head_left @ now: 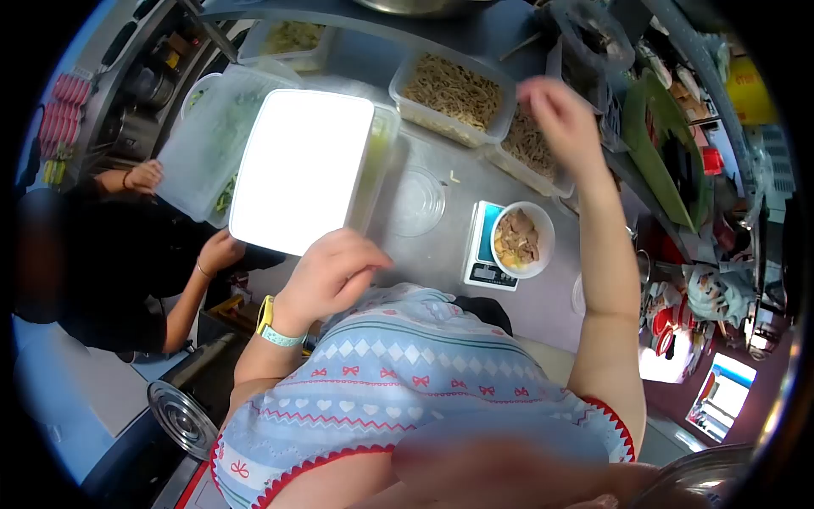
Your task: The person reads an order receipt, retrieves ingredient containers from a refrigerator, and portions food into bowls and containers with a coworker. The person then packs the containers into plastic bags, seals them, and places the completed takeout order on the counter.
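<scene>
My left hand (335,276) is loosely closed, with nothing visible in it, beside the lower edge of a white lid (301,170). My right hand (560,119) is raised over the right-hand tubs, its blurred fingers curled together; what they hold, if anything, I cannot make out. Nearest to it are a clear tub of brown shredded food (452,93) and a second tub of similar strips (530,144). A white bowl (547,237) with sliced meat (517,237) and yellowish pieces sits on a digital scale (483,246) in front of me.
A round clear lid (415,202) lies on the steel counter (441,246). At left another person's hand (220,253) is by a clear tub of greens (212,144). A tub of pale food (292,42) stands at the back; a green crate (666,153) stands at right.
</scene>
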### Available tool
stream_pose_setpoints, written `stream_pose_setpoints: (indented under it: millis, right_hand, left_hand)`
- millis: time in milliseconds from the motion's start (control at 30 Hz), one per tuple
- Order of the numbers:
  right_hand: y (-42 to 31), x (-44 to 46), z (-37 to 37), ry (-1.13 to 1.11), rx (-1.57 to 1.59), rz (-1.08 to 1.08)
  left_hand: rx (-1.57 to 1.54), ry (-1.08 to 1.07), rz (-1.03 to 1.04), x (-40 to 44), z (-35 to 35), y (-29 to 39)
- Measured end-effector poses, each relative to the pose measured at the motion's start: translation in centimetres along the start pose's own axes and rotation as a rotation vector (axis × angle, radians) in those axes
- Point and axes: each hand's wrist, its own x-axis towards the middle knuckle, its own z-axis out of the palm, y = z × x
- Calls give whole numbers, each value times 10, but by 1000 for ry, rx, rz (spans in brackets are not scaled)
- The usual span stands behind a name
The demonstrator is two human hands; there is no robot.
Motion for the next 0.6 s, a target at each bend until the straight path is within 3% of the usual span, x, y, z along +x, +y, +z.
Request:
stream_pose_setpoints:
  millis: [100,133,167,200,300,400,433,500,533,600]
  right_hand:
    - [-13,115,17,103,-89,-264]
    - [-32,147,28,76,-116,-121]
    - [1,192,38,50,-291,-234]
    - [13,227,52,-38,-341,-201]
    - [-33,259,58,-528,-553,56]
    - [-74,265,69,-702,-771,230]
    - [-81,269,68,-709,-775,236]
    - [-85,276,69,-944,-705,363]
    - [-82,279,75,-959,-778,235]
    - [-76,274,73,-859,-788,220]
  left_hand:
    - [-39,2,28,6,-11,-7]
    - [-64,23,49,7,-13,-8]
    - [-88,43,71,7,-16,-10]
    - [-93,45,63,6,-19,-12]
    - [-85,62,17,3,-28,-16]
    - [-88,92,-38,-5,-33,-23]
    - [-95,107,-81,-7,-34,-26]
    - [-106,116,-105,-9,-39,-30]
    - [-107,135,-111,-9,-40,-33]
    - [-113,154,-119,-6,-39,-37]
